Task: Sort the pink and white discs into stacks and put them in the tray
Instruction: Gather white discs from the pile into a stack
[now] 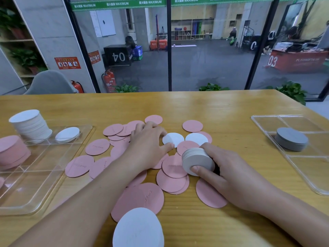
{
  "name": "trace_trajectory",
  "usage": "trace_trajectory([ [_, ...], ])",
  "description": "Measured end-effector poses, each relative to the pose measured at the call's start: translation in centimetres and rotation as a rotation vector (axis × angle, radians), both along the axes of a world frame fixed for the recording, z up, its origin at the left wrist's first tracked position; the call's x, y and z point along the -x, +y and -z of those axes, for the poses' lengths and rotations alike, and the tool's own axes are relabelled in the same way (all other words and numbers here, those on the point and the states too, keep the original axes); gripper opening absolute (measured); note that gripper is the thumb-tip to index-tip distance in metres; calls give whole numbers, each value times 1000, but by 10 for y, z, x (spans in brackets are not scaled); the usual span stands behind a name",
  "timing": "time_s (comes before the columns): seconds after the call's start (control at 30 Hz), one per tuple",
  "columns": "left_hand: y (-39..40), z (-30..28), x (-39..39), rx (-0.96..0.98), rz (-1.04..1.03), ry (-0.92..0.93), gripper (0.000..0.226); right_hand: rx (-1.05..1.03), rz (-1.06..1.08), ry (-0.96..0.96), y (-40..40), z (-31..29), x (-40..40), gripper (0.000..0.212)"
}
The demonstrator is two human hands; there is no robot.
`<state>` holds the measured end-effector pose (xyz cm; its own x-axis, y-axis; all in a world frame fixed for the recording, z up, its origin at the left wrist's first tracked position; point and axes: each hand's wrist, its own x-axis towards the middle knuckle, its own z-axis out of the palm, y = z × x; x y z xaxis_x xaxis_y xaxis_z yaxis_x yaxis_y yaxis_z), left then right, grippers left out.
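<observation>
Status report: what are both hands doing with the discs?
Left hand fingers on a white disc. Right hand grips a small white stack. Pink discs scattered; tray unobstructed.

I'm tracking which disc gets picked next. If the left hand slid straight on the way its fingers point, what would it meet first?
The left hand already touches a white disc; beyond it, likely the second white disc.
</observation>
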<state>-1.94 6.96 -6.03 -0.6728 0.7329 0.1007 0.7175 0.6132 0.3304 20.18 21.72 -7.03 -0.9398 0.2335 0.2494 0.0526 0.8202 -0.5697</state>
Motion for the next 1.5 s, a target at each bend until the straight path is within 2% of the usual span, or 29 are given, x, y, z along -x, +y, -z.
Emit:
trace_trajectory([
  [0.07, 0, -2, -1, -40, -24, -60, 39, -2, 2, -1, 0, 0, 0, 30],
  [0.2, 1, -4, 0, -49, -5, -46, 62, 2, 1, 1, -2, -1, 0, 30],
  [0.4, 13, 7, -2, 37, 81, 31, 55, 1, -9, 6, -1, -1, 1, 28],
  [0.63, 12, 0, 0, -8, 21, -91, 35, -1, -13, 9, -1, -1, 1, 27],
  [0.77, 8, -3, 4, -37, 64, -129, 55, -9, -10, 6, -1, 0, 1, 28],
  [0.9, 14, 1, 0, 32, 154, -49, 39, -5, -17, 12, -1, -1, 1, 27],
  [1.03, 18, 3, 1, 107, 130, 21, 44, 0, -21, 16, 0, 0, 1, 28],
  [1.1, 17, -1, 1, 113, 99, -7, 46, 2, -20, 15, -1, 0, 1, 28],
  [1.2, 13, -3, 4, 0, 30, -86, 44, -6, -19, 9, -1, -1, 0, 27],
  [1.3, 7, -4, 11, -289, -14, -171, 38, -1, -22, 8, 0, -1, 0, 28],
  [1.43, -7, -12, 11, -550, 26, -330, 4, 2, -32, 13, 0, -2, -2, 28],
  [1.5, -18, -14, 5, -607, 47, -422, 5, -4, -37, 8, 1, -3, -3, 27],
])
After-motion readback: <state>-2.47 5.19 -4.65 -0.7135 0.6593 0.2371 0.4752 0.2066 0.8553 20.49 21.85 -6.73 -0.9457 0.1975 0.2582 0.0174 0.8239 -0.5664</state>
